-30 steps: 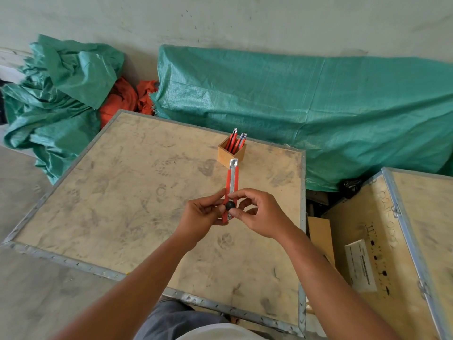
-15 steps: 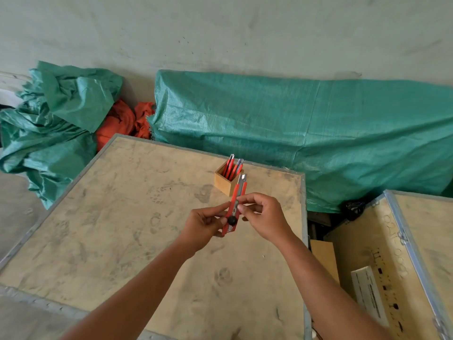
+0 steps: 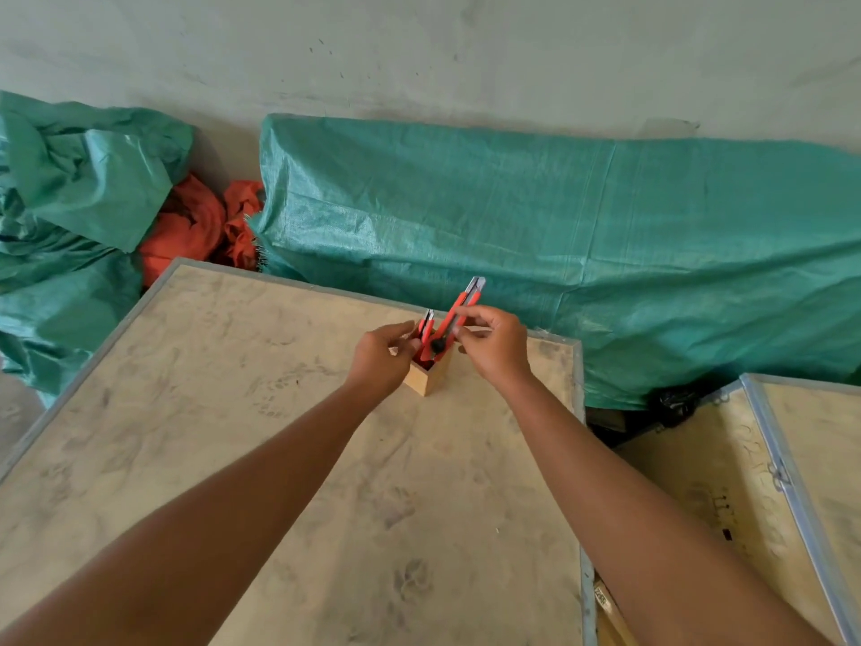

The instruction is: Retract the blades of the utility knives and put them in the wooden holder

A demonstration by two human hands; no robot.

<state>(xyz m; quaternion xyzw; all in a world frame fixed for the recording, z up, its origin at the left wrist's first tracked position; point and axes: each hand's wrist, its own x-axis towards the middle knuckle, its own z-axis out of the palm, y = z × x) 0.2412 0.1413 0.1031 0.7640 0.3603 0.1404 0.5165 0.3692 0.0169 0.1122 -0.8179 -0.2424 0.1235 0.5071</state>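
Note:
A small square wooden holder (image 3: 429,378) stands near the far right edge of the plywood crate top (image 3: 233,435). Red utility knives (image 3: 426,325) stick up out of it. My right hand (image 3: 494,342) pinches another red utility knife (image 3: 459,314), tilted, with its black-knobbed lower end at the holder's mouth and its metal tip pointing up and to the right. No blade shows past that tip. My left hand (image 3: 379,354) is at the holder's left side, fingers curled against it and near the knives; its grip is partly hidden.
A large green tarp (image 3: 559,254) lies along the wall behind the crate. A crumpled green tarp (image 3: 70,212) and orange cloth (image 3: 195,226) sit at the back left. A second crate (image 3: 792,482) stands to the right across a gap.
Both hands have moved away from me to the holder. The knife went from being held in both hands above the crate to tilted with its lower end at the holder's mouth, held by the right hand.

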